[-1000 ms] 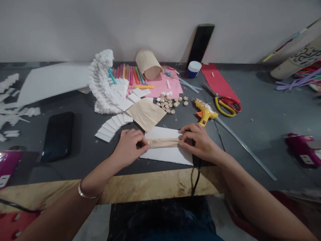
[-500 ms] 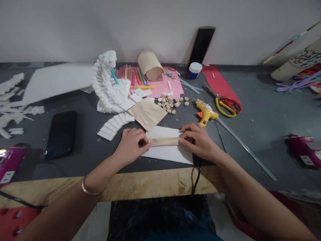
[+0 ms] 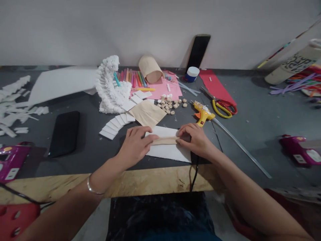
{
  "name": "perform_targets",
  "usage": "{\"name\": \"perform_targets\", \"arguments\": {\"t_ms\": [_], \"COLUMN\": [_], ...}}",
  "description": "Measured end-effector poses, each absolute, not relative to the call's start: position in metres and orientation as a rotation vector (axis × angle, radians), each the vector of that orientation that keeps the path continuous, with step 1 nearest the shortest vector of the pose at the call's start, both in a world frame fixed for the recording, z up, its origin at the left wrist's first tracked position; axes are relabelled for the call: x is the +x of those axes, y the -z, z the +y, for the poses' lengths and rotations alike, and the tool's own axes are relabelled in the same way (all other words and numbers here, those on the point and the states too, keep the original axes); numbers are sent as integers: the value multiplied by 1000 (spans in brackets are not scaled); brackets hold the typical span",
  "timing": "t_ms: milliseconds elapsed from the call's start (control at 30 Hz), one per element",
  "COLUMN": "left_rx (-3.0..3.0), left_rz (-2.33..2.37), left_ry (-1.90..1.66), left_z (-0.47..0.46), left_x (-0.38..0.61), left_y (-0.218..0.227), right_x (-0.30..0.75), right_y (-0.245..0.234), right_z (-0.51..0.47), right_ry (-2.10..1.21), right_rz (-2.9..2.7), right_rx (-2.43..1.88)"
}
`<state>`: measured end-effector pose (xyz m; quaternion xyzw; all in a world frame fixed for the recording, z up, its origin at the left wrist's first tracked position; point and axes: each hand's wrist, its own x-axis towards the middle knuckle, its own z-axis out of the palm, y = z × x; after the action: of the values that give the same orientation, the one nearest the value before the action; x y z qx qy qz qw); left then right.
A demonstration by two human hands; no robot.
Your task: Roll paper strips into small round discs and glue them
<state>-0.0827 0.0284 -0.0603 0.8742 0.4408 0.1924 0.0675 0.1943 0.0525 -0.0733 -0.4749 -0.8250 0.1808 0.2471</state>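
A narrow beige fabric strip [image 3: 165,141] lies across a white foam board piece [image 3: 170,151] in front of me. My left hand [image 3: 137,144] is at the strip's left end, thumb resting on it, index finger lifted apart from the thumb. My right hand [image 3: 194,139] pinches the strip's right end, fingertips low against the board. Just behind the board are a loose square of beige fabric [image 3: 147,112] and a fan of white foam rectangles [image 3: 116,125]. A yellow glue gun [image 3: 203,112] with a long clear glue stick lies beyond my right hand.
Small beige-covered discs [image 3: 170,105] sit behind the board, near a fluffy white piece [image 3: 109,87] and a beige fabric roll [image 3: 150,69]. Scissors [image 3: 222,107] lie on the right. A black phone [image 3: 64,134] is at left; another phone [image 3: 198,52] leans on the wall.
My left thumb has slid right along the strip, and its index finger has parted from the thumb. My right hand keeps its pinch. The whole view has shifted slightly.
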Motion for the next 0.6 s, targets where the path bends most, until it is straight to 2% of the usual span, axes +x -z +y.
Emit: {"name": "perform_targets", "arguments": {"t_ms": [167, 267, 400, 600], "left_rx": [2966, 2991, 3004, 3030], "left_rz": [932, 924, 925, 999], "left_ry": [-464, -395, -304, -285], "left_z": [22, 23, 23, 20], "left_x": [-76, -76, -77, -74], "left_y": [69, 71, 67, 61], "right_x": [195, 197, 193, 152], "right_y": [78, 78, 62, 43], "right_z": [55, 55, 39, -8], "right_ry": [-457, -414, -168, -24], "right_rz": [-2259, -2274, -2274, -2673], "right_rx": [-1287, -1263, -1218, -1088]}}
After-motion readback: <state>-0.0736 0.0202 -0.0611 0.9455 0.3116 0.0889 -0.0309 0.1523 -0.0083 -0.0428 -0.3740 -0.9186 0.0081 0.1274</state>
